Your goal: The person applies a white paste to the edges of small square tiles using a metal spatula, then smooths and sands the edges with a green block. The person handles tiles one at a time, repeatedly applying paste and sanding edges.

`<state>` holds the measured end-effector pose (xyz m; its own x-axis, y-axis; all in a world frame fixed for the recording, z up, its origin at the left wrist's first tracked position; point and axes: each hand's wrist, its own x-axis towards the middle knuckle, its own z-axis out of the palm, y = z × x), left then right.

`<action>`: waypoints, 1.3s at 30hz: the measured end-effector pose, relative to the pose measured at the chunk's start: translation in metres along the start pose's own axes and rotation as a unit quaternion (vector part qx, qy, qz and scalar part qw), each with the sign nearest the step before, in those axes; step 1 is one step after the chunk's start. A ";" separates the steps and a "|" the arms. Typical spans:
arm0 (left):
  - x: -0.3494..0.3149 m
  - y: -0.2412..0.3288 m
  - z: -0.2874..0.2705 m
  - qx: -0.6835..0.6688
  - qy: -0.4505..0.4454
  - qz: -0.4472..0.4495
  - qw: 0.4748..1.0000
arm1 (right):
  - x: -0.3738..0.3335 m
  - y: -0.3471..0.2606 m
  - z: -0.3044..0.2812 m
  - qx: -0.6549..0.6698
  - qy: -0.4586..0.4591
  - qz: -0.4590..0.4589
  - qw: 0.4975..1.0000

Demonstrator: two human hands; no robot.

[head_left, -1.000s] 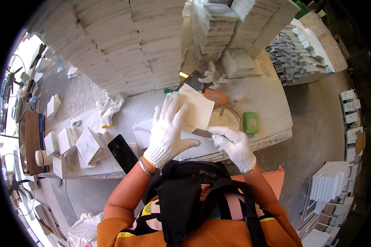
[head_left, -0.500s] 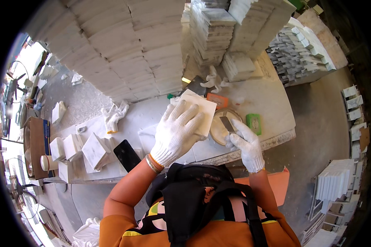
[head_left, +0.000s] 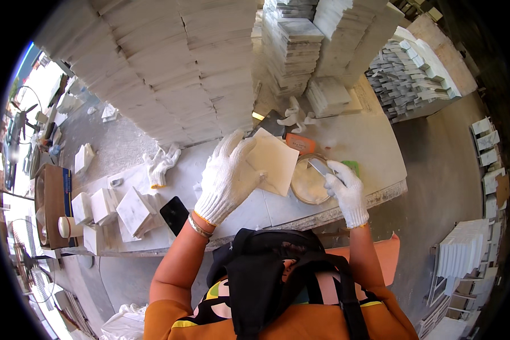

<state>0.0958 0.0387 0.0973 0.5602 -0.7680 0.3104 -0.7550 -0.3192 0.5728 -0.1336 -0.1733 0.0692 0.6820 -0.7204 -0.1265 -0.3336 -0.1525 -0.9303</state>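
Note:
My left hand [head_left: 225, 178], in a white knitted glove, grips a pale square stone tile [head_left: 279, 164] by its left side. The tile is raised and tilted over the worktop, and part of it is hidden by the glove. In my gloved right hand [head_left: 347, 192] is a putty knife [head_left: 319, 166], its metal blade pointing up and left. The blade is over a round, shallow tin of cream-coloured paste [head_left: 307, 186]; whether it touches the paste I cannot tell.
Behind the marble worktop [head_left: 374, 136] rises a tall wall of stacked tiles [head_left: 170, 68]. A black phone [head_left: 174, 214], loose tiles [head_left: 136, 211] and a spare glove [head_left: 161, 164] lie left. An orange box [head_left: 300, 143] and a green box [head_left: 352, 166] flank the tin.
My left hand has shifted left along the tile, showing more of its face. My right hand has moved slightly right, and the putty knife's blade has turned over the tin.

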 end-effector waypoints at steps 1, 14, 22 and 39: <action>-0.001 -0.006 0.002 -0.002 0.005 -0.004 1.000 | 0.001 0.012 -0.006 -0.054 0.020 -0.014 0.998; -0.018 -0.030 0.022 -0.367 -0.002 -0.159 0.917 | -0.009 0.041 -0.005 -0.392 -0.018 -0.014 0.919; -0.020 -0.033 0.032 -0.502 0.001 -0.190 0.844 | 0.009 -0.092 0.052 -0.394 -0.051 -0.352 0.848; -0.030 -0.044 0.065 -0.374 0.084 -0.092 0.919 | 0.035 -0.114 0.113 -0.560 -0.215 -0.362 0.714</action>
<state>0.0904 0.0395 0.0138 0.7464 -0.6233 0.2332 -0.2323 0.0843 0.9690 0.0018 -0.1050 0.1316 0.9958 0.0581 -0.0709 0.0599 -0.9980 0.0226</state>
